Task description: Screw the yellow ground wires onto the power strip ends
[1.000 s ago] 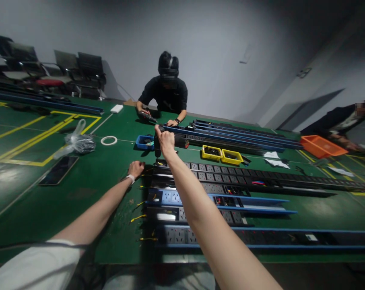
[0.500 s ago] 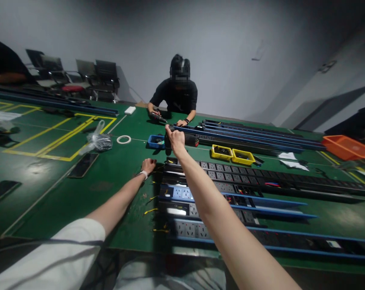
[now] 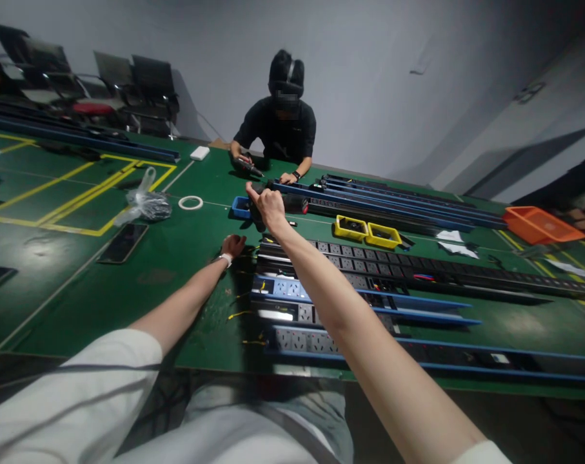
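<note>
In the head view, my right hand point(image 3: 269, 206) is wrapped round a black cordless drill point(image 3: 296, 205) with a red spot at its rear end, held above the table just beyond the socket strips. My left hand point(image 3: 233, 245) rests low over the green table, fingers curled in, beside the left end of the farthest near-side socket strip point(image 3: 350, 263). Whatever those fingers may pinch is too small to make out. Several more strips in black and blue housings, such as the nearest blue-edged one point(image 3: 304, 340), lie in a row under my right forearm. Thin yellow wires point(image 3: 238, 314) stick out from their left ends.
Beyond the drill sit a blue bin point(image 3: 240, 207) and two yellow bins point(image 3: 350, 227). Across the table, a person point(image 3: 285, 129) holds another power tool near more long strips point(image 3: 398, 206). A tape ring point(image 3: 190, 203), plastic bag point(image 3: 149, 205), phone point(image 3: 122, 243) and orange crate point(image 3: 544, 224) lie around.
The view has tilted down, so the scene sits higher and slightly left. My right hand with the drill has shifted a little left; my left hand stays by the strip end.
</note>
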A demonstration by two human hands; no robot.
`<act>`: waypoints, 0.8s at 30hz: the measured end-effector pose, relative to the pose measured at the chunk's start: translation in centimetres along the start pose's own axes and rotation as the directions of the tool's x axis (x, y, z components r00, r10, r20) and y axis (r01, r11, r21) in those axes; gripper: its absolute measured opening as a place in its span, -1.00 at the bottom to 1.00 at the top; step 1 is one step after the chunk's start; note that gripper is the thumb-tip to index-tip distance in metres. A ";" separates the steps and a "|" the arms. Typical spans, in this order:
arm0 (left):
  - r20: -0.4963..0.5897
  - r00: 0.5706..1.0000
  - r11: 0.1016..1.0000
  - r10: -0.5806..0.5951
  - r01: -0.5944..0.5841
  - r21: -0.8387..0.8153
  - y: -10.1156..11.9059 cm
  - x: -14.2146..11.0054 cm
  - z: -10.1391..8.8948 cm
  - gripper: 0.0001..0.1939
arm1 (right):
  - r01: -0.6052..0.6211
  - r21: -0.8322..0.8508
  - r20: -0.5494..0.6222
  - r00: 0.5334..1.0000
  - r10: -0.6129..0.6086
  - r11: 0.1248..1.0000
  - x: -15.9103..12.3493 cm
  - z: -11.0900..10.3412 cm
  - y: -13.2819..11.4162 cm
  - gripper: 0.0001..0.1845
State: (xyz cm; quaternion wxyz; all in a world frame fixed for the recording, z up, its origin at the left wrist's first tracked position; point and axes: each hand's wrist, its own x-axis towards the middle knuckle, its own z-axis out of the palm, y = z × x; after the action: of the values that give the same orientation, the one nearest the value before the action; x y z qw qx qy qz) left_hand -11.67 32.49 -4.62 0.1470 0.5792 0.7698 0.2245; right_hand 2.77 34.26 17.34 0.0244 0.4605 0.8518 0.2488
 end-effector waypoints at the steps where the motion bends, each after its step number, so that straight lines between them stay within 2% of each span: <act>1: -0.004 1.000 1.000 0.002 -0.002 -0.009 -0.1 0.0 0.0 -0.45 | 0.007 -0.001 -0.015 1.000 -0.007 1.000 -0.3 0.0 -0.2 -0.21; 6: -0.021 0.999 0.998 0.034 -0.035 -0.061 -0.1 -0.3 -0.1 -0.46 | 0.051 -0.002 -0.055 0.997 -0.051 0.999 -0.9 -0.1 -1.5 -0.25; 13: -0.042 0.998 0.995 0.048 -0.051 -0.088 -0.2 -0.4 -0.1 -0.47 | 0.026 -0.032 -0.046 0.999 -0.027 0.999 -0.4 -0.2 -2.9 -0.25; 24: -0.006 0.995 0.994 0.098 -0.098 -0.039 0.0 -0.4 -0.6 -0.51 | -0.145 0.016 0.019 0.989 0.145 0.989 -1.9 0.4 -0.4 -0.26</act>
State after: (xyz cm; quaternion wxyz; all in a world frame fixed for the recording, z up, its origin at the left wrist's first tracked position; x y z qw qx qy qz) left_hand -11.89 31.98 -4.15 0.1453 0.6129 0.7361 0.2476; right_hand 3.69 32.71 16.46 0.0097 0.5237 0.8178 0.2385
